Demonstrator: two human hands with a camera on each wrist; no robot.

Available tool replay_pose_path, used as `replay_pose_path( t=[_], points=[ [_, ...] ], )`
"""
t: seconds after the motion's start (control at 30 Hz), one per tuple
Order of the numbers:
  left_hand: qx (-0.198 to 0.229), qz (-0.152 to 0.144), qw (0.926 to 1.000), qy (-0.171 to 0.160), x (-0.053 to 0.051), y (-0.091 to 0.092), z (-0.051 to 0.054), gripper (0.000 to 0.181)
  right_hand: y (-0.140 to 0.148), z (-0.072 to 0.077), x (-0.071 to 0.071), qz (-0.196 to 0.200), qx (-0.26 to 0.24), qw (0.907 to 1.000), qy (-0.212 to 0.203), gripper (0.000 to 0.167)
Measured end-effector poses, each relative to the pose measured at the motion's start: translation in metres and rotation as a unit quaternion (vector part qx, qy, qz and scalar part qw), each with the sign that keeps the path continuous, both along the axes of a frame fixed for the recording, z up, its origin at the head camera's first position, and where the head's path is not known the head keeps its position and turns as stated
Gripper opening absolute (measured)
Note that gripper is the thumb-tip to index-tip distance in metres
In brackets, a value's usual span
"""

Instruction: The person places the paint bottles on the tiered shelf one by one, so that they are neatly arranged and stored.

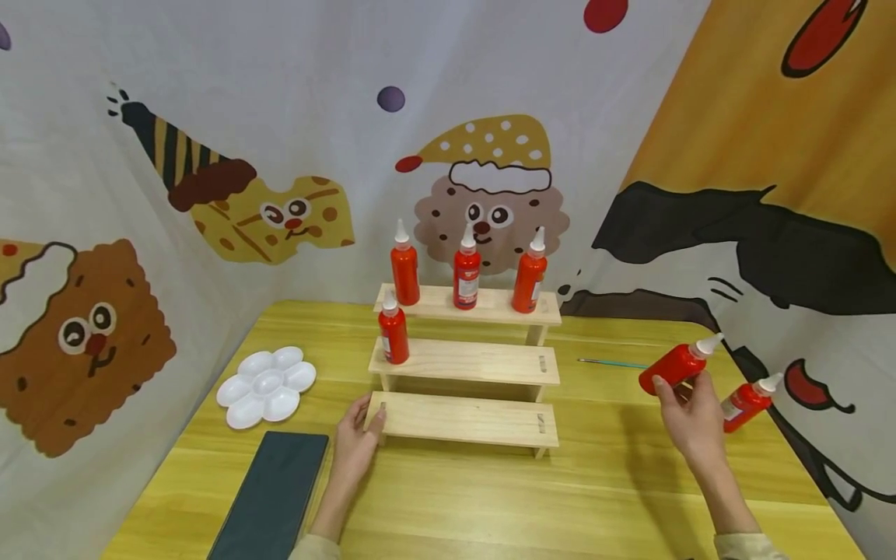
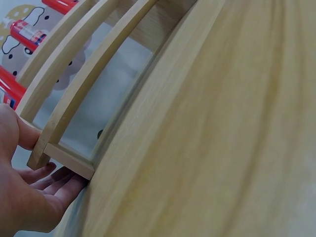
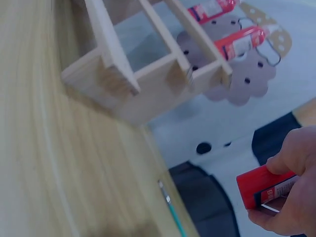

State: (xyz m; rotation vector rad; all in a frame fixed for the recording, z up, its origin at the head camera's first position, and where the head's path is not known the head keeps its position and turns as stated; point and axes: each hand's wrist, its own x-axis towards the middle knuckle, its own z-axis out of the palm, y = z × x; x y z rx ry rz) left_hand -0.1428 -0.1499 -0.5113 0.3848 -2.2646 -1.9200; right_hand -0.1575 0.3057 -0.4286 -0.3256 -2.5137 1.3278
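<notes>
A three-step wooden rack (image 1: 462, 420) stands mid-table. Its left front end is gripped by my left hand (image 1: 358, 442), thumb on the lowest step and fingers under it in the left wrist view. To the right of the rack, my right hand (image 1: 689, 416) holds a red paint bottle (image 1: 673, 367) above the table, tilted with its white nozzle up and to the right. On the top step stand three red bottles (image 1: 467, 276), and one more red bottle (image 1: 393, 334) is at the left of the middle step. Another red bottle (image 1: 746, 404) is just beyond my right hand.
A white flower-shaped palette (image 1: 267, 386) lies left of the rack, with a dark flat rectangular item (image 1: 273, 494) in front of it. A thin teal paintbrush (image 1: 611, 362) lies on the right. Behind the table hangs a cartoon-printed cloth (image 1: 294, 93).
</notes>
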Motion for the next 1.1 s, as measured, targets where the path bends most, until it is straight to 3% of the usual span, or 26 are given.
replay_pose_path(
  t=[0.17,0.37,0.57,0.77,1.1],
  points=[
    [0.0,-0.002,1.0,0.004,0.001,-0.001,0.0,0.05,-0.013,0.015,0.003,0.029,0.021,0.999,0.027,0.056],
    [0.003,-0.003,1.0,-0.001,0.001,-0.001,0.001,0.049,-0.03,0.032,0.005,0.058,0.051,0.9932,0.087,0.05],
    [0.002,-0.007,1.0,0.001,0.002,-0.001,0.003,0.052,-0.045,0.044,0.003,0.084,0.049,0.9865,0.131,0.047],
    [0.002,-0.008,0.9999,-0.006,0.002,0.0,0.003,0.052,-0.067,0.054,0.0,0.112,0.048,0.9844,0.127,0.045],
    [0.005,-0.006,1.0,-0.003,0.002,-0.002,0.002,0.052,-0.108,0.064,-0.013,0.195,0.006,0.9736,0.118,0.048]
  ],
)
